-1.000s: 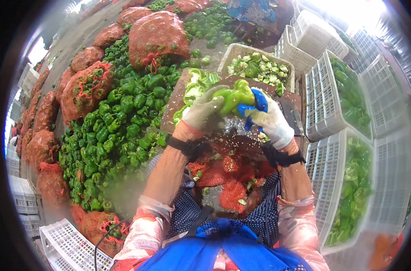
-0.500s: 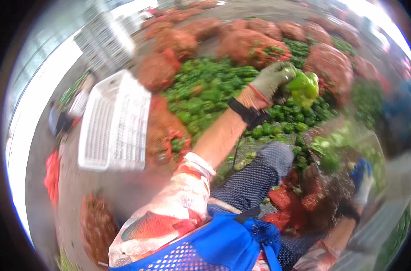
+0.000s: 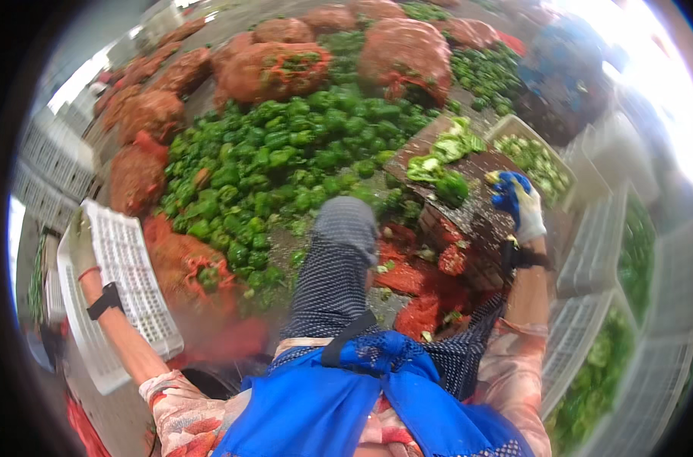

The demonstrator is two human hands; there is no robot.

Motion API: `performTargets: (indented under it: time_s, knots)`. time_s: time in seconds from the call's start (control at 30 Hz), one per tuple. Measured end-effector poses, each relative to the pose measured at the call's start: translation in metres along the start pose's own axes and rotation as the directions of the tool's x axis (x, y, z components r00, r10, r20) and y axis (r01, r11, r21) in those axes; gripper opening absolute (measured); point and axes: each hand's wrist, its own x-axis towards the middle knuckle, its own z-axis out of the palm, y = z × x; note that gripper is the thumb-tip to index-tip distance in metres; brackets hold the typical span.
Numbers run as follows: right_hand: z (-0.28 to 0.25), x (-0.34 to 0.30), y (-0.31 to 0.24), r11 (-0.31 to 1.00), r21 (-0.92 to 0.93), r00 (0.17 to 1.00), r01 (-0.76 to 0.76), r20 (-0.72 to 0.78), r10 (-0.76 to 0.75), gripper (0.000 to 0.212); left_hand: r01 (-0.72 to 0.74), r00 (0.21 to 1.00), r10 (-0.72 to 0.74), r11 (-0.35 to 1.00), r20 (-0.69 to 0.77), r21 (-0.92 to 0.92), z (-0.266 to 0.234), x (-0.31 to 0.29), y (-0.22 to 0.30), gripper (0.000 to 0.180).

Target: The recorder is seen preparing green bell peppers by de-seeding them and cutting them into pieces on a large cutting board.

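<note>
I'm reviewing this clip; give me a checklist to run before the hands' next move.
1. Left hand at the white crate: ok.
2. Left hand's grip on the crate: cannot tell, too blurred.
3. Right hand over the brown board: ok.
4. Right hand empty: cannot tell, its fingers are curled.
5. Board free of produce: not ok; a green pepper and cut pieces lie there.

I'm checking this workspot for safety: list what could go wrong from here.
The green bell pepper on the board sits near the edge and might roll off. The left hand is at the white plastic crate; leaning on it could tip it. Loose red mesh lies below the board and might snag a foot.
</note>
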Motion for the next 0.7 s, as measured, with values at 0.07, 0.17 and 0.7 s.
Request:
performTargets:
  time_s: [0.07, 0.17, 0.7]
  knots:
    - [-0.015, -0.007, -0.004, 0.998, -0.056, 0.999, -0.004, -0.038, 0.002, 0.020, -0.161, 0.978, 0.175, 0.979, 0.113, -0.123, 0.166, -0.021, 0.083, 0.035]
    - [-0.042, -0.008, 0.008, 0.972, -0.226, 0.996, -0.069, -0.065, 0.056, 0.026, -0.270, 0.867, 0.355, 0.924, 0.350, -0.269, 0.360, -0.065, 0.221, 0.030]
    - [0.033, 0.020, 0.026, 0.517, -0.850, 0.995, -0.099, -0.085, 0.051, 0.079, 0.442, 0.442, 0.379, 0.697, 0.813, -0.565, 0.633, -0.227, 0.430, 0.027]
